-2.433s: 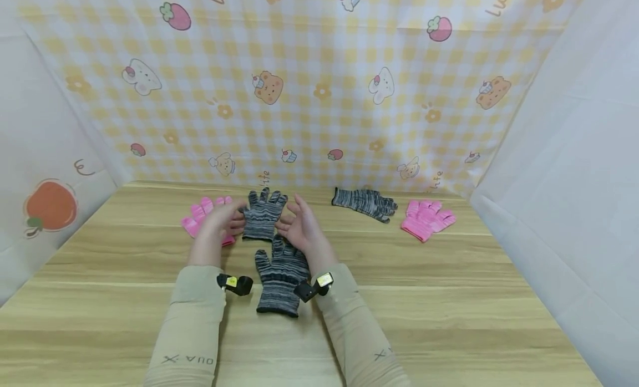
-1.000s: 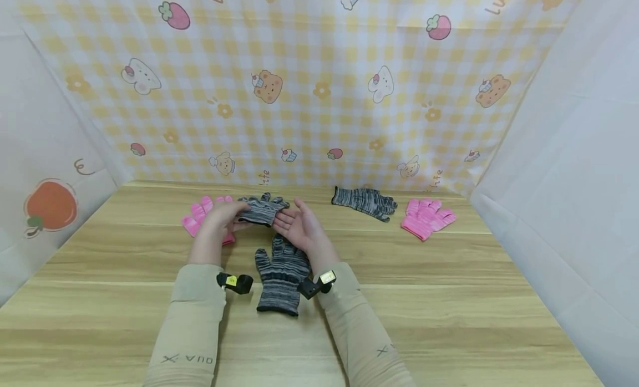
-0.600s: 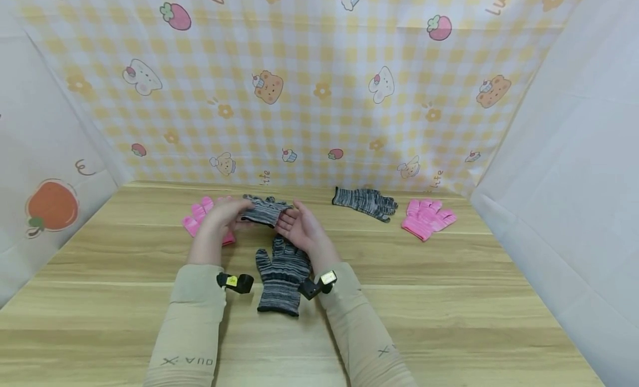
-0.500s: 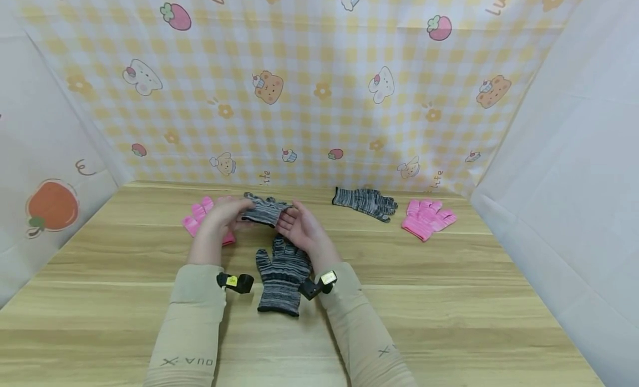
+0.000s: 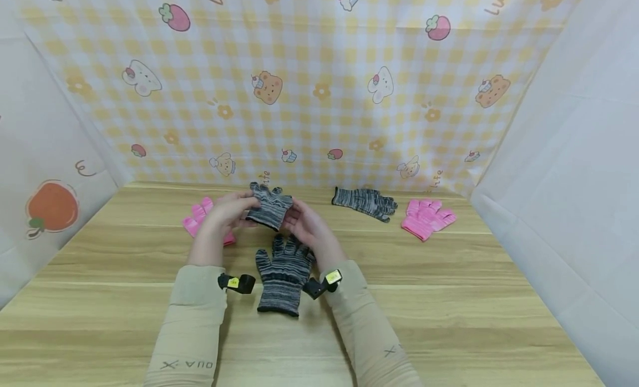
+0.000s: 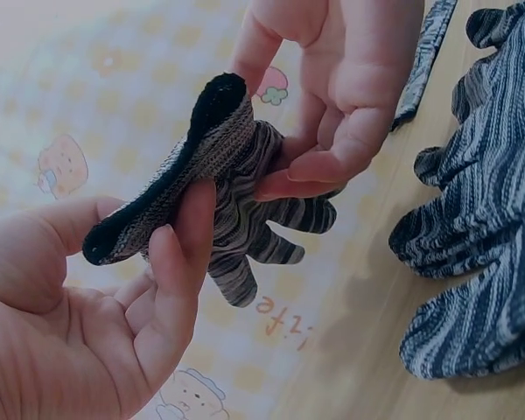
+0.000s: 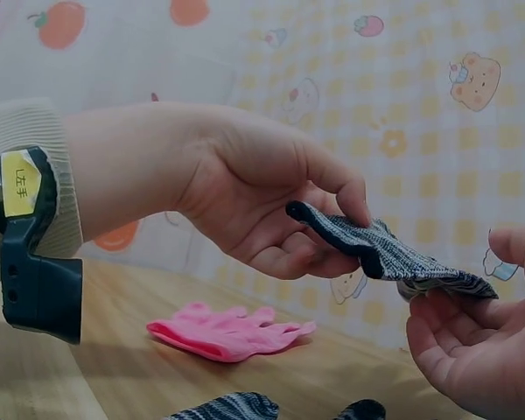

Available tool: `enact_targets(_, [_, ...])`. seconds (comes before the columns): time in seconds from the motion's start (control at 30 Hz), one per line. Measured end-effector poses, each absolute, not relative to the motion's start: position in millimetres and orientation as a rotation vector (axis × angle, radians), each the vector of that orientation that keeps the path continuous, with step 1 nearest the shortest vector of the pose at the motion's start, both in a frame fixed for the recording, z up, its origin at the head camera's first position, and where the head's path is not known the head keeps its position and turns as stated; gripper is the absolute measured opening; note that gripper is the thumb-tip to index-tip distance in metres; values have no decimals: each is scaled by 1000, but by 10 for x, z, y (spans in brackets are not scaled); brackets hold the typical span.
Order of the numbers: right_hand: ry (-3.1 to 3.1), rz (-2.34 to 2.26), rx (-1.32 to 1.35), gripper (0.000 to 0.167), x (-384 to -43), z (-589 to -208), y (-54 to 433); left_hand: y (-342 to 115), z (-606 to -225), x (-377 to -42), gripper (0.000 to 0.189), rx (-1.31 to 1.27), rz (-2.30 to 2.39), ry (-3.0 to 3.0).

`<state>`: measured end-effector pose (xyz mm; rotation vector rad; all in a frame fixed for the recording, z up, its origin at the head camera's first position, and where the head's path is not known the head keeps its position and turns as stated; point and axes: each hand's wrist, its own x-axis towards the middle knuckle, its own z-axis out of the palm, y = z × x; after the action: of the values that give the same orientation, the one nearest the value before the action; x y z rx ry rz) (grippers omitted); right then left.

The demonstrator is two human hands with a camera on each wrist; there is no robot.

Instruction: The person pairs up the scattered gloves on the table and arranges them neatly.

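Two bare hands meet at one striped grey glove point(image 5: 271, 208), up off the worktop point(image 5: 449, 298), just beyond the fingertips of the flat grey glove point(image 5: 283, 279), which is my landmark. Left hand point(image 5: 227, 210) is clamped on the raised glove's cuff edge, thumb on top, fingers underneath. Right hand point(image 5: 305, 225) has bent fingers against the underside at the other side; thumb looks off it, can't tell if it grips. Raised glove is tilted, cuff mouth facing the person. Landmark lies cuff toward the person, fingers pointing away. Beyond it to the left: left pink glove point(image 5: 201, 211), partly behind the left hand. Beyond it to the right: sideways grey glove point(image 5: 364, 203), then right pink glove point(image 5: 426, 218) farther right. Well beyond it: checked cloth point(image 5: 319, 121), hanging.
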<state>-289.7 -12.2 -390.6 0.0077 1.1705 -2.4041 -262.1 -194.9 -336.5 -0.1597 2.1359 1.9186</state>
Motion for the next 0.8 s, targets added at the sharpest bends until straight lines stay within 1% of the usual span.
enact_targets(0.33, [1313,-2398,-9,14,-2892,-3813,-33,-1882,-3302,-2602,66,-87,1889,2165])
enact_targets(0.57, [1482,-2375,-79,15,-2855,-3765,44,-1840,-3273,-2591,65,-64,1814,2248])
enact_targets(0.73, [1514,-2376,-75,10,-2842,-3709,102,-1825,-3263,-2584,65,-21,1769,2288])
enact_targets(0.8, [1539,-2364,-77,16,-2839,-3683,126,-1821,-3255,-2578,66,7,1766,2294])
